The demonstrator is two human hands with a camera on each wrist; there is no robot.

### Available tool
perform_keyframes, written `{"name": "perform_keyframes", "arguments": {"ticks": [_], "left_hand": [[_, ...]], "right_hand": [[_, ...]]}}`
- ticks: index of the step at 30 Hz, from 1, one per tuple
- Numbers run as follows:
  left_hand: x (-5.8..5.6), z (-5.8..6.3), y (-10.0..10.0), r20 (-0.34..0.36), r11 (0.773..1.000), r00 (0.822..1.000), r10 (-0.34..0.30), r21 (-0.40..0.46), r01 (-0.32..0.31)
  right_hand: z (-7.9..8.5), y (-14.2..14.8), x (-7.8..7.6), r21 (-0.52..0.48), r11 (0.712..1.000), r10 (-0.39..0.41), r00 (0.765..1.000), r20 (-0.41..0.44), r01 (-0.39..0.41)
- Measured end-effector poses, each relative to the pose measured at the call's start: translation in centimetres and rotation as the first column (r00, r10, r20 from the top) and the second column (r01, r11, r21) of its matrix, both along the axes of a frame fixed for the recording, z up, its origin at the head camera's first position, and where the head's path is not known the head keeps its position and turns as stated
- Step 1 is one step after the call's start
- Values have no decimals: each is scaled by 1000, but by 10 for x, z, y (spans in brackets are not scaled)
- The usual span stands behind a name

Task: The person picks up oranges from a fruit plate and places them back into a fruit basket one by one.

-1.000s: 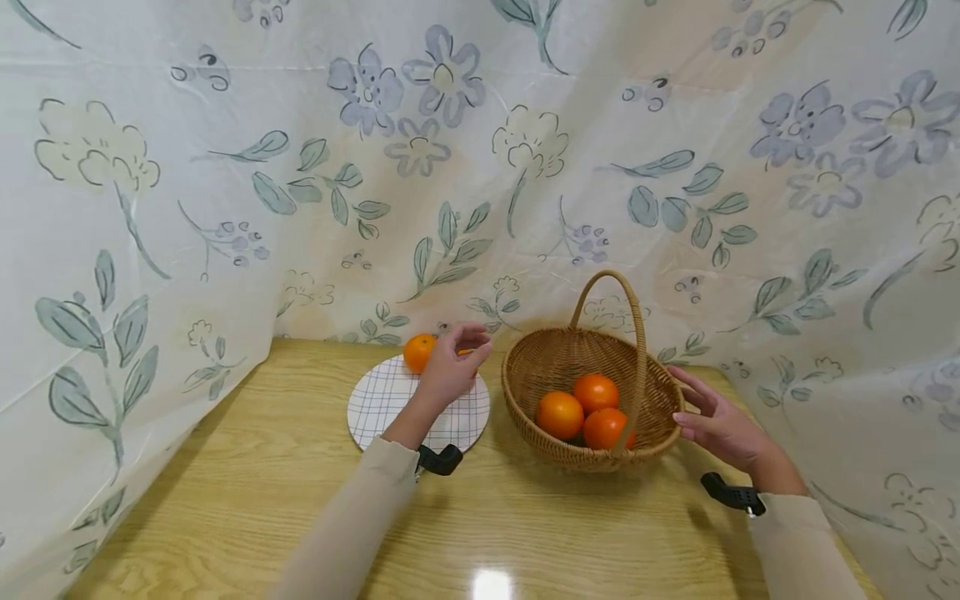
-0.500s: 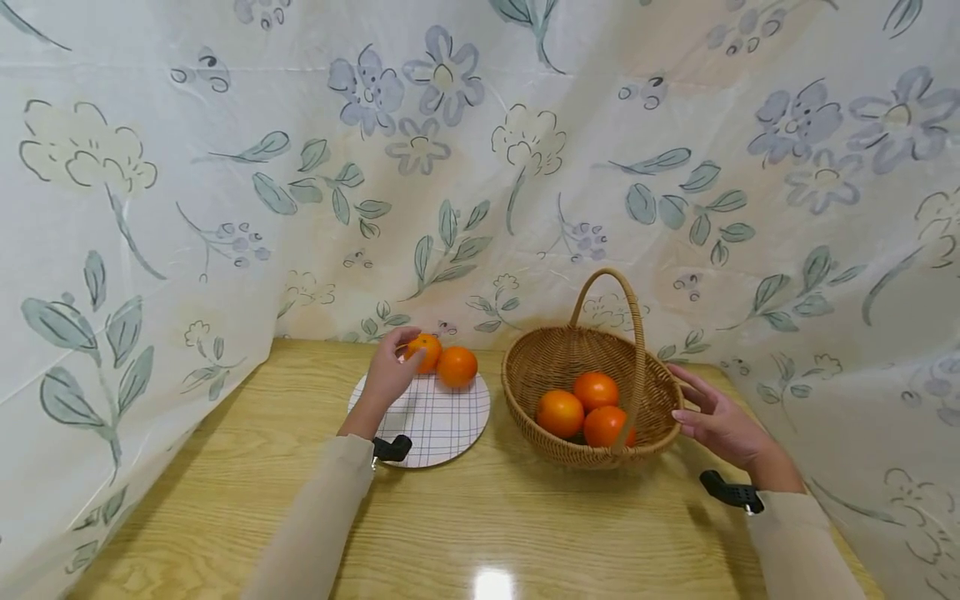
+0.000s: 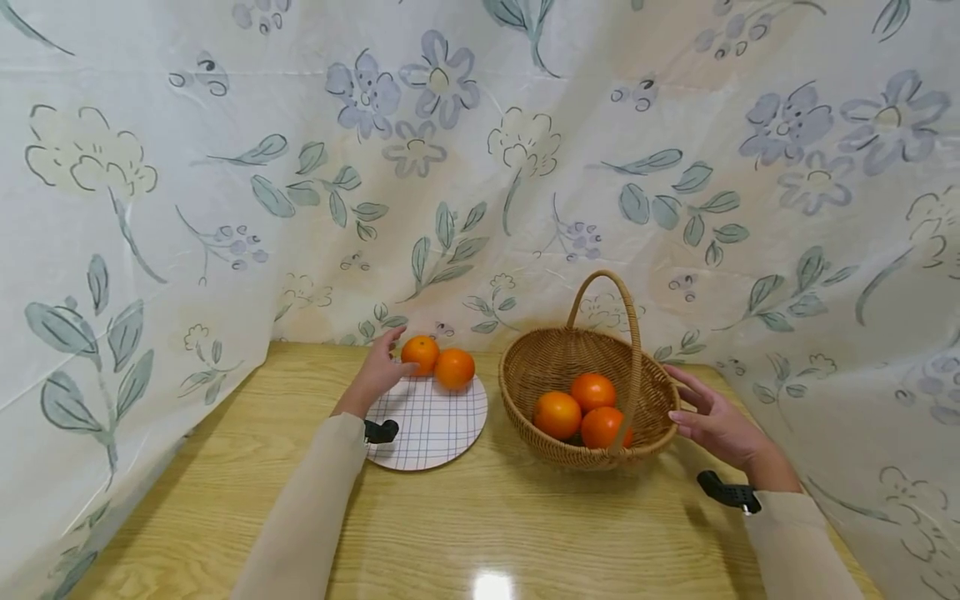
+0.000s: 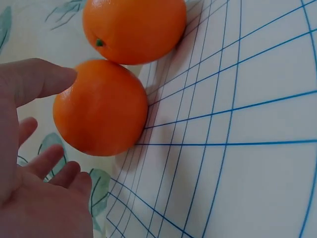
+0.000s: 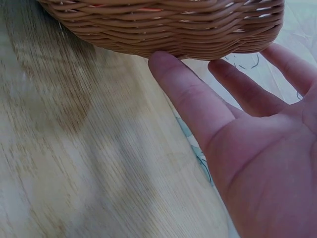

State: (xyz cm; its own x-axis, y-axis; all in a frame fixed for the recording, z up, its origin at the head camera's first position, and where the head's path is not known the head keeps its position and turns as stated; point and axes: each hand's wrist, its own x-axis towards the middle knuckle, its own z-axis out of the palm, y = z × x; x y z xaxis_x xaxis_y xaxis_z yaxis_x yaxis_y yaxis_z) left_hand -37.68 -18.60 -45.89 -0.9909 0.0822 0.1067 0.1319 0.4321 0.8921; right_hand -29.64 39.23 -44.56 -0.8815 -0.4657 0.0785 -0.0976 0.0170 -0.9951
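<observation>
Left hand (image 3: 374,372) now shifted leftward, grip wide, just beside left orange (image 3: 420,356), which sits on plate (image 3: 427,429) near far edge of tabletop (image 3: 435,529); orange seems reachable. Right hand (image 3: 722,425), fingers spread, touches basket (image 3: 543,358).

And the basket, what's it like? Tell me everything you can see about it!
The basket is brown and looks woven from wicker, with a wide, rounded, open top and one tall arched handle going across it. It stands upright on the wooden table, in front of the flowery cloth. Three oranges lie inside, toward the front, and the handle partly hides one. The person's right hand touches its right side from outside.
</observation>
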Motion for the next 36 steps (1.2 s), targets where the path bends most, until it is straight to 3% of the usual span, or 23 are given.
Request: {"name": "perform_keyframes", "arguments": {"ticks": [8, 27, 36], "left_hand": [[-10, 0, 11, 52, 996, 999, 12, -84, -8], [-16, -14, 21, 38, 995, 996, 84, -52, -82], [-9, -11, 22, 73, 991, 988, 135, 2, -136]], "right_hand": [[-4, 4, -3, -14, 1000, 7, 1000, 3, -7], [-4, 9, -16, -7, 999, 31, 1000, 0, -31], [-2, 10, -22, 26, 1000, 5, 1000, 9, -5]]}}
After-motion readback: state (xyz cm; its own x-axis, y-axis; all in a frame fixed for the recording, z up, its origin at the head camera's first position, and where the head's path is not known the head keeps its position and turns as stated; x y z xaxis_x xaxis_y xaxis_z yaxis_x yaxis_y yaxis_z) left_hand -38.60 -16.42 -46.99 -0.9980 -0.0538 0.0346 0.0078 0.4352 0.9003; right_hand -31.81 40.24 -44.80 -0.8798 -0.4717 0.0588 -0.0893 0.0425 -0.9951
